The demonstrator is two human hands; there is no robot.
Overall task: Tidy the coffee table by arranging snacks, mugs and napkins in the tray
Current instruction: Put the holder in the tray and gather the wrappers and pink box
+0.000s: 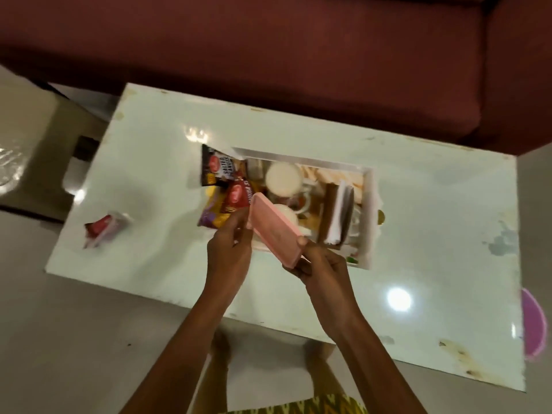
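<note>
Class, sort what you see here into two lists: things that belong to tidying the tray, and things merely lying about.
Part of the job: tray, pink box held by left hand and right hand, snack packets, mugs, napkins, red packet outside the tray.

Lying about: sofa, pink round object.

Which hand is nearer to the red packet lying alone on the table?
Left. The left hand is closer to the red packet; the right hand is farther right, across the pink box.

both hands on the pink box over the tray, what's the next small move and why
Probably lower the pink box, held by the left hand and right hand, into the tray; it hangs tilted above the mugs, and the tray looks crowded.
</note>
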